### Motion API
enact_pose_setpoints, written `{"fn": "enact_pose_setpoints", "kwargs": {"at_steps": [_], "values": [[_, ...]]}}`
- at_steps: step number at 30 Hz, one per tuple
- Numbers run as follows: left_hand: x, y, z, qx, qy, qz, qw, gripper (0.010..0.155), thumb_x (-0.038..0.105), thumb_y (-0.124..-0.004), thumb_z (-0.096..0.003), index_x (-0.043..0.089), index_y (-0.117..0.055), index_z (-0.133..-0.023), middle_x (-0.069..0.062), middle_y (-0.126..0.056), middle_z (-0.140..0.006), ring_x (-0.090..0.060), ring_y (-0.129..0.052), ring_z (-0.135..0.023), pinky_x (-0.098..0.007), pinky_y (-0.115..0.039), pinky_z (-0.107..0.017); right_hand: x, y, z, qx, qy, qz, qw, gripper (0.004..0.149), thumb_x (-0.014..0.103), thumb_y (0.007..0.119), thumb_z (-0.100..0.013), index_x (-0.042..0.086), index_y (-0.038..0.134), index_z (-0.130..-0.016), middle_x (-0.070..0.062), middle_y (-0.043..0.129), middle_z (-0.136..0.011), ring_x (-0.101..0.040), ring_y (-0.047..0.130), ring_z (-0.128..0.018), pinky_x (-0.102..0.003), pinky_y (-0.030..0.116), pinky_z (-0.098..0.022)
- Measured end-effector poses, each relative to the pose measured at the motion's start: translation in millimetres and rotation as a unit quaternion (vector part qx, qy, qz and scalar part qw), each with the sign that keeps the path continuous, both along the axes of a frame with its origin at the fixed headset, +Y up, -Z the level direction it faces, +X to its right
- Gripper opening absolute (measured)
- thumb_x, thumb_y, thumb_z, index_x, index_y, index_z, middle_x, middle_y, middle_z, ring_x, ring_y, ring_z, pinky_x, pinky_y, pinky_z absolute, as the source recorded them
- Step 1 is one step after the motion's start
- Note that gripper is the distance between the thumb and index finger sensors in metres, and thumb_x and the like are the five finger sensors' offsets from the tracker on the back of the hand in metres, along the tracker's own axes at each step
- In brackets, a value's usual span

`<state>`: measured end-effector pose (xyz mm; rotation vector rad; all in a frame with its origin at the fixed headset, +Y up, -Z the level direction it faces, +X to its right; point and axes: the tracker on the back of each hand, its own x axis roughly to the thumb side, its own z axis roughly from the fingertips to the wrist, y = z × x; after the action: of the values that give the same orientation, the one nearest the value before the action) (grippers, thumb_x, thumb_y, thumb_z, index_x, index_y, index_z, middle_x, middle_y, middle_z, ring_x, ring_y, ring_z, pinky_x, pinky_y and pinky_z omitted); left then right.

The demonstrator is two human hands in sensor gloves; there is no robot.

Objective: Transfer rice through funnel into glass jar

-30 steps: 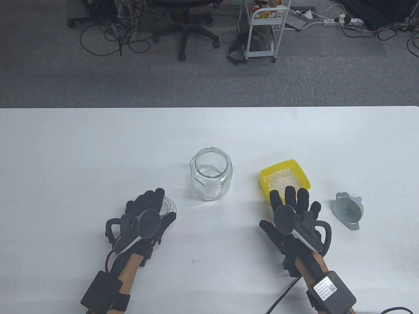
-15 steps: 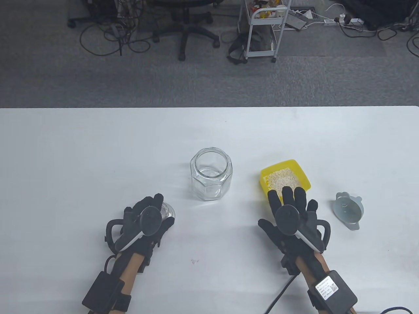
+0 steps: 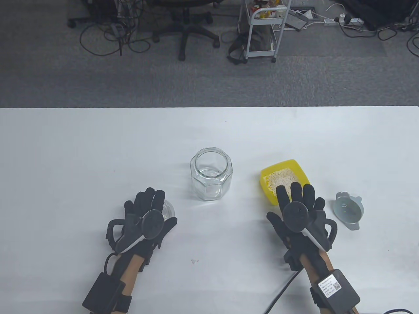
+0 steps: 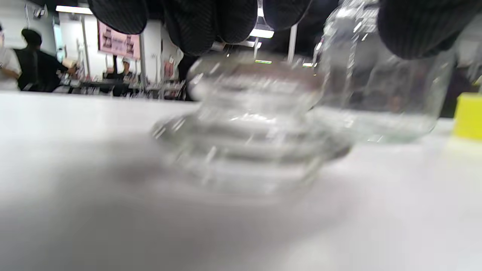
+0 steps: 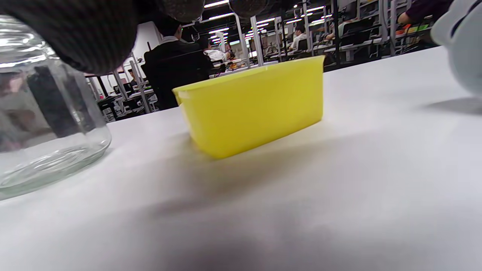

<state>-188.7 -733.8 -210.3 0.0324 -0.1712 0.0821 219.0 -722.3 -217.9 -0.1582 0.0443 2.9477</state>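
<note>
An open, empty glass jar (image 3: 211, 174) stands mid-table; it also shows in the left wrist view (image 4: 380, 94) and the right wrist view (image 5: 41, 113). A yellow tray (image 3: 302, 170) holding rice (image 3: 283, 180) sits to its right. A grey-blue funnel (image 3: 349, 210) lies right of the tray. My left hand (image 3: 150, 202) hovers with spread fingers over the glass lid (image 3: 168, 209), which rests on the table (image 4: 241, 143). My right hand (image 3: 298, 199) is open and empty, its fingers spread over the tray's near edge, the funnel just to its right.
The white table (image 3: 98, 147) has its far edge beyond the jar. Past it on the floor stand an office chair (image 3: 186, 29), a white cart (image 3: 262, 32) and cables. A small mark (image 3: 195, 261) is on the table between my arms.
My right hand has moved a little to the right and forward, nearer the funnel. My left hand has shifted slightly over the lid and its fingers have straightened.
</note>
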Motion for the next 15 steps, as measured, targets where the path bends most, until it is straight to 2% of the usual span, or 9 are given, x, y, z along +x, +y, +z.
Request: {"fn": "enact_pose_setpoints", "kwargs": {"at_steps": [1, 5, 8, 10, 11, 13, 15], "values": [[8.1, 6.0, 2.5, 0.005, -0.013, 0.000, 1.000, 0.088, 0.072, -0.073, -0.0488, 0.031, -0.037, -0.118, -0.012, -0.039, -0.129, -0.047, -0.050, -0.118, -0.072, -0.048, -0.079, 4.3, 1.1, -1.0, 0.002, -0.007, -0.005, 1.000, 0.079, 0.064, 0.073, -0.038, 0.040, 0.036, -0.104, -0.008, 0.029, -0.118, -0.041, 0.019, -0.109, -0.071, 0.027, -0.073], [34.2, 15.1, 3.3, -0.044, -0.019, 0.009, 0.999, 0.084, 0.072, -0.069, -0.0517, 0.035, -0.036, -0.119, -0.014, -0.030, -0.131, -0.049, -0.042, -0.119, -0.073, -0.044, -0.079, 21.9, 4.5, -4.6, 0.018, -0.045, -0.001, 0.999, 0.079, 0.064, 0.074, -0.038, 0.041, 0.036, -0.104, -0.008, 0.028, -0.118, -0.041, 0.018, -0.109, -0.071, 0.027, -0.073], [43.2, 3.0, 9.7, -0.007, -0.022, 0.033, 0.999, 0.082, 0.072, -0.069, -0.0517, 0.036, -0.038, -0.119, -0.013, -0.031, -0.131, -0.046, -0.041, -0.119, -0.073, -0.042, -0.078, 39.0, 5.3, -6.7, 0.022, -0.089, 0.011, 0.996, 0.078, 0.065, 0.074, -0.038, 0.044, 0.036, -0.103, -0.006, 0.026, -0.119, -0.041, 0.017, -0.109, -0.071, 0.027, -0.073], [46.2, -4.6, 12.0, 0.002, -0.036, 0.018, 0.999, 0.081, 0.071, -0.070, -0.0511, 0.037, -0.040, -0.118, -0.012, -0.032, -0.130, -0.045, -0.041, -0.119, -0.073, -0.042, -0.078, 51.8, 6.2, -6.6, 0.016, -0.119, 0.012, 0.993, 0.076, 0.064, 0.074, -0.038, 0.048, 0.037, -0.102, -0.004, 0.024, -0.119, -0.041, 0.016, -0.109, -0.072, 0.025, -0.073], [46.5, -4.6, 14.3, 0.004, -0.040, 0.003, 0.999, 0.079, 0.071, -0.069, -0.0512, 0.038, -0.040, -0.117, -0.010, -0.033, -0.130, -0.044, -0.041, -0.120, -0.073, -0.042, -0.078, 58.8, 7.2, -6.1, 0.014, -0.136, 0.013, 0.991, 0.075, 0.064, 0.074, -0.039, 0.049, 0.037, -0.102, -0.003, 0.023, -0.119, -0.041, 0.014, -0.109, -0.072, 0.025, -0.072], [47.6, -4.2, 18.7, 0.047, -0.059, 0.016, 0.997, 0.075, 0.069, -0.070, -0.0512, 0.040, -0.045, -0.116, -0.009, -0.039, -0.130, -0.041, -0.046, -0.119, -0.072, -0.044, -0.078, 71.9, 9.4, -4.7, 0.015, -0.166, 0.010, 0.986, 0.075, 0.064, 0.074, -0.039, 0.051, 0.036, -0.102, -0.002, 0.022, -0.119, -0.041, 0.014, -0.109, -0.072, 0.025, -0.072], [48.6, -3.1, 21.1, 0.043, -0.065, 0.018, 0.997, 0.074, 0.069, -0.070, -0.0513, 0.041, -0.045, -0.115, -0.008, -0.040, -0.130, -0.041, -0.045, -0.119, -0.072, -0.044, -0.078, 84.8, 10.0, -3.6, 0.009, -0.192, -0.005, 0.981, 0.075, 0.065, 0.074, -0.039, 0.053, 0.034, -0.101, -0.002, 0.020, -0.119, -0.042, 0.015, -0.108, -0.072, 0.026, -0.072]]}}
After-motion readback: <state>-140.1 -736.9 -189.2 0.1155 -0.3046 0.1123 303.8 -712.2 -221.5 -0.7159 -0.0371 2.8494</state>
